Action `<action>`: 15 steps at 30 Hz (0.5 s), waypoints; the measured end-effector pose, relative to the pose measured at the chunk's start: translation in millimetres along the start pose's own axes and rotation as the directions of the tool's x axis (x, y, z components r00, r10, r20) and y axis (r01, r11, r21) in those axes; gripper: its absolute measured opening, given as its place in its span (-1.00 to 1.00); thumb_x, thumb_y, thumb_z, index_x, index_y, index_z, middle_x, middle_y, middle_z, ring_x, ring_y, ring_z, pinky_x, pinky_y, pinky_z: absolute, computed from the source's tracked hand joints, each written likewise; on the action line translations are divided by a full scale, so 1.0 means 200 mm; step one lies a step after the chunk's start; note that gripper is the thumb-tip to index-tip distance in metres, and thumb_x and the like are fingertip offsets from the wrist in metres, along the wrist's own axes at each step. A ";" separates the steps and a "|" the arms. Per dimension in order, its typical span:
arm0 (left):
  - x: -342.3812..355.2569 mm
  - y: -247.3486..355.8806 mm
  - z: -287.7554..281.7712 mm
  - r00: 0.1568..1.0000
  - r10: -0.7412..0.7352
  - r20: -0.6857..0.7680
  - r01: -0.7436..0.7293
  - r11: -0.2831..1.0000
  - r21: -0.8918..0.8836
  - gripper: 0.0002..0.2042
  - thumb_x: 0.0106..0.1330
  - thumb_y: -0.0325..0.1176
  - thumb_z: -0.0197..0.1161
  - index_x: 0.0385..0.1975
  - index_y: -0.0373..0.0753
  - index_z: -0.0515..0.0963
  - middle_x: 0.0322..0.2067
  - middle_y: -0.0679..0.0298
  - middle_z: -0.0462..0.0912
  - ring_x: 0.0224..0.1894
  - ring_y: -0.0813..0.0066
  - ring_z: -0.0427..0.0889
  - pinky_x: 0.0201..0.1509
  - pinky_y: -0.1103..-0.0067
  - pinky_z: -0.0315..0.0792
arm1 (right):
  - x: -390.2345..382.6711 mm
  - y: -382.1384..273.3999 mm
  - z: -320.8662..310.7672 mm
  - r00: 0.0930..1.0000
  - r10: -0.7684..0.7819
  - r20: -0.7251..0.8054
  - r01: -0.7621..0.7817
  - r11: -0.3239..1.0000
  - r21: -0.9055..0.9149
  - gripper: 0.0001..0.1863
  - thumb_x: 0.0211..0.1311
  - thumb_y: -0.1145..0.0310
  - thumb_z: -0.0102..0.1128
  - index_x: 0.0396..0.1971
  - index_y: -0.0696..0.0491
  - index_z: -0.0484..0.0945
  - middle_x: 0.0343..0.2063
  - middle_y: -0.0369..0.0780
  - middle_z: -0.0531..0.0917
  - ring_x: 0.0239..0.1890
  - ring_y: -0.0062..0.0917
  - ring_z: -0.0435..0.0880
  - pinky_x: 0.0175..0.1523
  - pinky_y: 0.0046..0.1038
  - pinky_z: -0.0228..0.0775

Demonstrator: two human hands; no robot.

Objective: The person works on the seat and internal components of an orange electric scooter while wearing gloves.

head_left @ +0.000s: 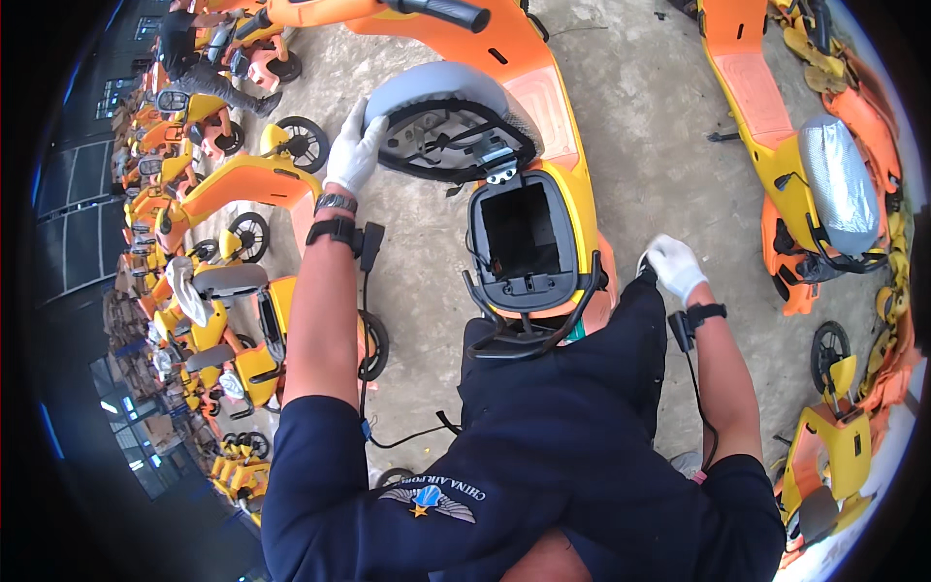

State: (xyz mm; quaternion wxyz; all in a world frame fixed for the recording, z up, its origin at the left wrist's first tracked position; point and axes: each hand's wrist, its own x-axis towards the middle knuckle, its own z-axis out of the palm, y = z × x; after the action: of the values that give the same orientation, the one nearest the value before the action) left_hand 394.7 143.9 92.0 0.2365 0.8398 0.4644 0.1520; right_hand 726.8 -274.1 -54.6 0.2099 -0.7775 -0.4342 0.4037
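My left hand (pixel 356 153), in a white glove, grips the edge of a grey scooter seat (pixel 441 82). The seat is tipped up on its metal hinge (pixel 500 167), so its black underside shows. Below it gapes the dark storage box (pixel 524 233) of a yellow and orange scooter (pixel 585 209), directly in front of me. A black rear rack (pixel 531 341) curves round the box's near end. My right hand (pixel 676 266), also gloved in white, is closed beside my right thigh, to the right of the scooter. Whatever it holds is mostly hidden.
On the right stands another orange and yellow scooter (pixel 752 92) with a silver-wrapped seat (pixel 839 184). Several more scooters (pixel 262 184) crowd the left side. A person (pixel 189 58) is at the far left. Orange and yellow body panels (pixel 863 121) are piled along the right edge.
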 end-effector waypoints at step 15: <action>-1.12 -0.78 0.39 0.806 -0.450 0.385 0.560 0.790 -0.250 -0.42 0.14 -0.09 0.30 0.02 -0.47 0.44 -0.06 -0.08 0.57 0.02 0.19 0.56 0.11 0.46 0.38 | -1.43 -0.02 0.15 0.700 0.707 -0.096 -0.581 0.643 0.499 -0.92 0.12 0.43 0.09 -0.50 0.12 0.47 -0.58 -0.19 0.59 -0.56 -0.49 0.60 -0.48 -0.48 0.43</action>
State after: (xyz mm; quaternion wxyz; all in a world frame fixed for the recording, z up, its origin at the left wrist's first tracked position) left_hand 203.7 5.4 -65.4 0.4834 0.6395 0.5970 0.0311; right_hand 615.4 -513.6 58.0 0.2765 -0.8632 0.0104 0.4222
